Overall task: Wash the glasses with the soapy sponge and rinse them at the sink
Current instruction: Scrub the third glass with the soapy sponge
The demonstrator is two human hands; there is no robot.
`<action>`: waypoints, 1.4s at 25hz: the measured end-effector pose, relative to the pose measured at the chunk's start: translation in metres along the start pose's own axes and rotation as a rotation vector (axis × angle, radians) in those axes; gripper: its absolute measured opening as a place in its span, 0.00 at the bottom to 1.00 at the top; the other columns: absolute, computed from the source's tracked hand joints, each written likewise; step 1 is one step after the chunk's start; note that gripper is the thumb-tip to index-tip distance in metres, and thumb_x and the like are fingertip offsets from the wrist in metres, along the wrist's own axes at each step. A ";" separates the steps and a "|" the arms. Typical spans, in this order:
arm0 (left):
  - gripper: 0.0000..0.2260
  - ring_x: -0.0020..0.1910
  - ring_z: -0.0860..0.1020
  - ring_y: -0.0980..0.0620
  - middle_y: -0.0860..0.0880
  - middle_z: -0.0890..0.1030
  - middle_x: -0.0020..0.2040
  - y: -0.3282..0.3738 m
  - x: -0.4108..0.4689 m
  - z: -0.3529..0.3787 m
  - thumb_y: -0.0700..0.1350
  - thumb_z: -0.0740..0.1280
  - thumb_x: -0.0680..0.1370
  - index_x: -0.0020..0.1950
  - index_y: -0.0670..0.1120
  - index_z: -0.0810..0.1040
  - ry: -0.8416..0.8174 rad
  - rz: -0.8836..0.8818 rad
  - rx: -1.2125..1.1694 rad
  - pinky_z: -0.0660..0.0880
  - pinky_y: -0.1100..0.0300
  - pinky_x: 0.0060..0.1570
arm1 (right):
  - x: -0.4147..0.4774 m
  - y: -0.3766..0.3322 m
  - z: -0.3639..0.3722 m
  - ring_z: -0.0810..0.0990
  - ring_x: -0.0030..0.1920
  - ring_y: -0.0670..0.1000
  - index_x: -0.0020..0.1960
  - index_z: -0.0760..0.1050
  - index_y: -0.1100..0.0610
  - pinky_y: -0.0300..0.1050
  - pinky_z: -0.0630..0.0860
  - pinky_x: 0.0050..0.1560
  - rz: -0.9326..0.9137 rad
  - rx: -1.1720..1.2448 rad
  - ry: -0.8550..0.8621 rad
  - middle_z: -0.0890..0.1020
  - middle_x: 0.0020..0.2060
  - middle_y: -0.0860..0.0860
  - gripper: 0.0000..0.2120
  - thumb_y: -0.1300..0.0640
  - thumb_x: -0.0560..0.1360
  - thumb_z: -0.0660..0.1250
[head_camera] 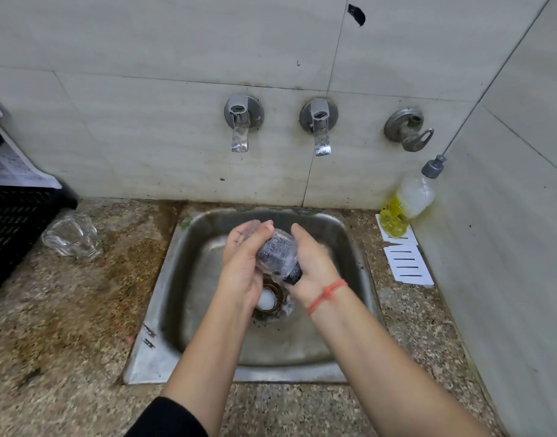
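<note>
The left hand is gripping a soapy glass over the sink, while the right hand is grasping the dark sponge pushed inside it.

I count two glasses from here: the held glass over the basin and the spare glass on the counter. One dark sponge. Two hands, the left hand and the right hand. One sink. Two spout taps on the wall, the left tap and the right tap, plus one knob valve. One soap bottle, one black crate, one red wrist thread. Two lined paper cards, the near card and the far card.
</note>
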State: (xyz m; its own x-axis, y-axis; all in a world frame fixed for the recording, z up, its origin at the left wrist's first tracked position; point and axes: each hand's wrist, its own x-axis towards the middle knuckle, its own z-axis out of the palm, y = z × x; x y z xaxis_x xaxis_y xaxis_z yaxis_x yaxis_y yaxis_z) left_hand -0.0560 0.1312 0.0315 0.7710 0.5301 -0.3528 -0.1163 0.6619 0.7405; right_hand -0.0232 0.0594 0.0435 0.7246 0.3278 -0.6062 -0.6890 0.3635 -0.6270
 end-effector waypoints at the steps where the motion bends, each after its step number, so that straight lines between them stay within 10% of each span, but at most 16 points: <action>1: 0.12 0.48 0.78 0.45 0.43 0.81 0.48 0.000 -0.001 0.001 0.34 0.70 0.73 0.54 0.42 0.73 -0.016 0.018 -0.003 0.72 0.44 0.61 | 0.002 -0.001 -0.001 0.83 0.41 0.57 0.51 0.78 0.64 0.50 0.80 0.45 0.033 -0.051 -0.006 0.84 0.43 0.59 0.17 0.48 0.76 0.65; 6: 0.11 0.34 0.83 0.47 0.41 0.83 0.38 0.004 -0.003 0.003 0.46 0.64 0.78 0.48 0.38 0.78 -0.021 -0.356 -0.233 0.81 0.58 0.34 | -0.003 0.031 -0.021 0.79 0.38 0.47 0.44 0.79 0.57 0.41 0.71 0.39 -1.114 -0.941 0.144 0.83 0.36 0.51 0.16 0.46 0.76 0.60; 12: 0.10 0.42 0.79 0.48 0.44 0.79 0.45 -0.009 0.001 -0.010 0.36 0.70 0.73 0.52 0.45 0.75 0.016 -0.108 -0.073 0.76 0.51 0.51 | -0.005 0.011 -0.003 0.83 0.31 0.52 0.49 0.78 0.60 0.41 0.78 0.33 0.173 0.061 0.001 0.84 0.34 0.55 0.22 0.43 0.80 0.58; 17: 0.18 0.36 0.83 0.44 0.39 0.83 0.39 0.004 -0.002 -0.002 0.52 0.65 0.78 0.42 0.36 0.82 -0.018 -0.410 -0.190 0.78 0.50 0.46 | -0.001 0.031 -0.028 0.82 0.46 0.50 0.49 0.79 0.56 0.42 0.76 0.45 -0.914 -0.806 0.117 0.84 0.43 0.52 0.14 0.47 0.76 0.62; 23: 0.03 0.40 0.77 0.48 0.46 0.78 0.39 0.008 0.004 -0.012 0.40 0.66 0.70 0.37 0.44 0.78 0.030 -0.307 -0.354 0.76 0.51 0.47 | -0.021 -0.001 -0.023 0.78 0.61 0.54 0.64 0.73 0.65 0.46 0.73 0.64 -0.041 -0.221 -0.492 0.79 0.60 0.60 0.18 0.54 0.80 0.59; 25: 0.15 0.40 0.78 0.49 0.48 0.80 0.36 0.008 0.003 -0.009 0.38 0.64 0.76 0.29 0.46 0.78 0.020 -0.221 -0.359 0.76 0.50 0.48 | -0.019 -0.009 -0.022 0.76 0.63 0.55 0.66 0.72 0.65 0.47 0.71 0.67 -0.016 -0.175 -0.568 0.78 0.62 0.60 0.23 0.51 0.79 0.58; 29: 0.08 0.49 0.80 0.43 0.43 0.81 0.45 0.012 0.003 -0.004 0.40 0.69 0.71 0.48 0.42 0.77 0.048 -0.283 -0.407 0.76 0.45 0.54 | -0.016 0.002 -0.012 0.75 0.65 0.51 0.67 0.71 0.62 0.43 0.69 0.67 -0.167 -0.479 -0.455 0.78 0.63 0.57 0.29 0.41 0.81 0.48; 35: 0.14 0.60 0.77 0.44 0.44 0.76 0.57 0.012 0.008 -0.016 0.41 0.70 0.66 0.51 0.43 0.75 0.021 -0.316 -0.490 0.70 0.47 0.65 | -0.024 -0.011 -0.024 0.79 0.58 0.46 0.65 0.71 0.58 0.39 0.72 0.64 -0.081 -0.417 -0.639 0.81 0.57 0.49 0.18 0.56 0.83 0.48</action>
State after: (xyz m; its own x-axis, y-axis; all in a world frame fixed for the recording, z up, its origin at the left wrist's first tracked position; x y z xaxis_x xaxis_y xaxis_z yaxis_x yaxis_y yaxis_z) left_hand -0.0615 0.1513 0.0284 0.8036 0.2736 -0.5286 -0.1620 0.9551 0.2481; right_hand -0.0331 0.0268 0.0530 0.5537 0.8005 -0.2294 -0.4901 0.0906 -0.8670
